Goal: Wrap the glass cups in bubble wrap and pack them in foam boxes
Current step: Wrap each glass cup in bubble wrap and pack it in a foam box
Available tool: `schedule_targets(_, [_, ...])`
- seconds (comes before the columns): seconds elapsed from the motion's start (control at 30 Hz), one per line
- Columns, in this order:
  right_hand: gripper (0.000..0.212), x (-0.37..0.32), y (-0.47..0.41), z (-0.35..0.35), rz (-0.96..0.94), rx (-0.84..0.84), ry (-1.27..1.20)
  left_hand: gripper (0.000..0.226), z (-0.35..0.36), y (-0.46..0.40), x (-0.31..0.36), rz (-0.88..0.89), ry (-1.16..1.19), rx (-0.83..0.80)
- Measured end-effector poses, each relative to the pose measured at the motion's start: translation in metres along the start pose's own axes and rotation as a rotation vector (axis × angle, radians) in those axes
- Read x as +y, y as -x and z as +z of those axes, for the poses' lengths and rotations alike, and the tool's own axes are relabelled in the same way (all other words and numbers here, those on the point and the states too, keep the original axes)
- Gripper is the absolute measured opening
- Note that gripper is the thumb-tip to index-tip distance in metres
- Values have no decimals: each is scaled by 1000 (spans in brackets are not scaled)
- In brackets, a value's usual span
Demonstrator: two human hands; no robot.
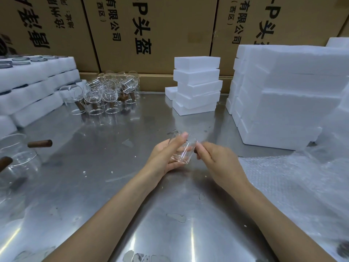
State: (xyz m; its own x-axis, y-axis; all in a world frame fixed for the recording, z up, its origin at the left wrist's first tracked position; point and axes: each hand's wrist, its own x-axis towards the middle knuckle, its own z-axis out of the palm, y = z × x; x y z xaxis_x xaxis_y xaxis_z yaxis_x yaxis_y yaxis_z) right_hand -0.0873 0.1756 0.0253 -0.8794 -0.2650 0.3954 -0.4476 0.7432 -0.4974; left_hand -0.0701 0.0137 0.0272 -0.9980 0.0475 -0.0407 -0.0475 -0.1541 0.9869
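Lighting: even, bright, from overhead. Glare: broad white streaks and patches on the steel worktop [105, 186]; foam blocks [283, 95] near overexposed, surface detail washed out. Shadows: soft, faint under the forearms. Distortion: wide-angle bowing, cardboard cartons [151, 31] leaning outward at the edges. Focus: centre sharp; lower corners and left edge smeared.

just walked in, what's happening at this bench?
A person is holding one glass cup above the steel table: the left hand cradles it, the right hand pinches its handle end. It is not wrapped yet; the bubble wrap lies flat to the right. More bare cups wait at back left, and stacked foam boxes stand behind.
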Motion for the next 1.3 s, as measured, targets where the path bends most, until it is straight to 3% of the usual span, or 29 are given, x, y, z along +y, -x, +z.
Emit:
schedule_targets(0.07, [52, 1, -2, 0, 94, -9, -139, 36, 0, 2, 0, 25, -8, -28])
schedule_targets(0.17, [56, 1, -6, -2, 266, -96, -395, 49, 1, 2, -2, 73, 20, -41])
schedule_targets(0.33, [38, -2, -4, -14, 547, -486, -842, 59, 0, 3, -1, 123, 36, -123])
schedule_targets(0.47, [45, -1, -3, -23, 652, -713, -1104, 64, 1, 3, 1, 136, 79, -155])
schedule_targets(0.57, [51, -4, -5, -21, 695, -554, -1146, 59, 4, -1, -2, 130, 118, -85])
schedule_targets(0.67, [35, -6, -7, -16, 632, -319, -1062, 46, 3, -5, -7, 122, 130, 37])
schedule_targets(0.77, [19, -6, -4, -10, 468, -191, -998, 43, 0, -6, -7, 109, 165, 56])
schedule_targets(0.9, [19, -6, -3, -5, 421, -32, -988, 70, 1, -7, -8, 158, 121, -57])
schedule_targets(1.03, [21, -1, -6, -6, 499, 4, -1113, 110, -1, -6, -13, 318, -261, -75])
schedule_targets(1.17, [23, 1, -6, -4, 519, -44, -1199, 88, 0, -5, -13, 449, -395, -8])
schedule_targets(1.3, [27, 2, -7, -2, 547, -33, -1167, 71, 5, -2, -11, 675, -558, 213])
